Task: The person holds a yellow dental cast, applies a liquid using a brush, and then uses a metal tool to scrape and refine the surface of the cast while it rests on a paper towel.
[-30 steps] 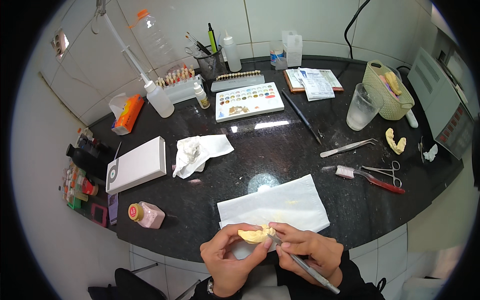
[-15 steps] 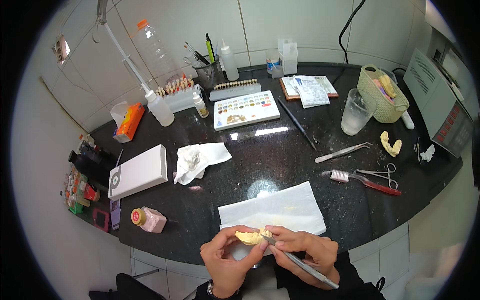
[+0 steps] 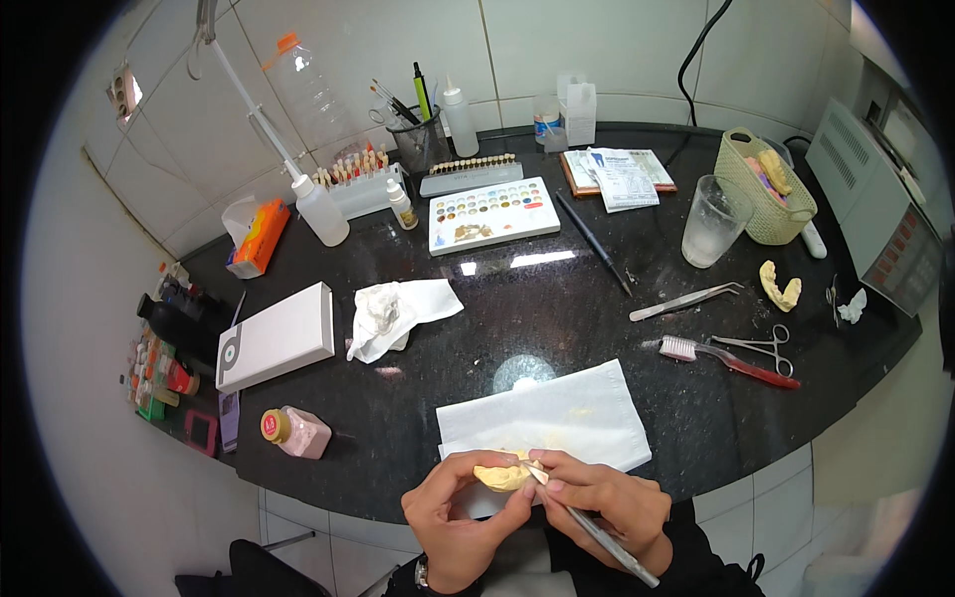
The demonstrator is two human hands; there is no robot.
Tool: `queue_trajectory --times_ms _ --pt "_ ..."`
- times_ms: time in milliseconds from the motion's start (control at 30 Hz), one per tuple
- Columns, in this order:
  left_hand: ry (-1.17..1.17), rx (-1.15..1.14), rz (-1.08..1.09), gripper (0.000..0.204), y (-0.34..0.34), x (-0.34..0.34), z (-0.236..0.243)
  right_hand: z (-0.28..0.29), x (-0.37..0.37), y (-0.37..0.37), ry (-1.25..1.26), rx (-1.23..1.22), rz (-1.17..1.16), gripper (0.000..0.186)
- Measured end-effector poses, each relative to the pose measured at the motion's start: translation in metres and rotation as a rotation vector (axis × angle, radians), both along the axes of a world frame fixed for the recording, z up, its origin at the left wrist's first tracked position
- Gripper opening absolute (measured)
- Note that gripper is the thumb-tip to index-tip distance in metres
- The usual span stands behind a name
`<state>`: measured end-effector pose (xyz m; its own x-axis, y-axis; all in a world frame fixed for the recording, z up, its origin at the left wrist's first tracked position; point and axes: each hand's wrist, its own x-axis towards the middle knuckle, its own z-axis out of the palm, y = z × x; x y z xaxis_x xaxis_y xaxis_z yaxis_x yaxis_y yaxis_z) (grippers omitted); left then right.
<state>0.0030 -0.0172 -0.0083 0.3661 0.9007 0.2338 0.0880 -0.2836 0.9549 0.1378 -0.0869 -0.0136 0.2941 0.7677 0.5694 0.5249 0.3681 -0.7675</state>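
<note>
Between the thumb and fingers of my left hand [image 3: 453, 517] is a yellow plaster dental model [image 3: 499, 479], held just above the near edge of a folded white paper towel [image 3: 542, 415]. My right hand [image 3: 612, 502] is closed on a grey metal carving knife [image 3: 609, 545]. Its handle slopes down to the lower right, and the pointed blade touches the right end of the model. My right fingertips also rest near that end. The fingers hide part of the model. Yellow specks of plaster lie on the towel.
Toward the right lie a red-handled toothbrush [image 3: 731, 363], tweezers [image 3: 684, 301], a hemostat [image 3: 761, 345] and another yellow dental model [image 3: 780, 288]. A clear glass [image 3: 714, 224] stands behind them. To the left are a pink powder bottle [image 3: 298, 434], a white box [image 3: 277, 340] and a crumpled tissue [image 3: 398, 313].
The model has turned slightly in my left hand. The knife's handle has swung a little down and to the left, with its blade now at a different angle on the model.
</note>
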Motion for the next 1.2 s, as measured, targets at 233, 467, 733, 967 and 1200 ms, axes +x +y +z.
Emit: queue_trajectory --times_ms 233,467,733,967,1200 --pt "-0.133 -0.13 0.008 0.029 0.0 0.003 0.007 0.0 0.002 0.0 0.115 0.05 0.063 0.022" --pt "-0.087 -0.02 0.009 0.026 0.003 0.003 -0.002 -0.001 -0.002 0.002 -0.018 0.047 -0.004 0.024" --pt "-0.117 -0.152 0.027 0.03 0.0 0.002 0.006 -0.001 0.003 0.003 0.075 0.049 0.067 0.023" --pt "-0.117 -0.111 0.029 0.028 0.001 0.004 0.003 -0.006 -0.001 0.002 0.029 0.074 0.023 0.023" --pt "0.029 0.086 0.036 0.028 -0.001 0.004 -0.005 -0.005 0.0 0.002 -0.07 0.065 -0.022 0.025"
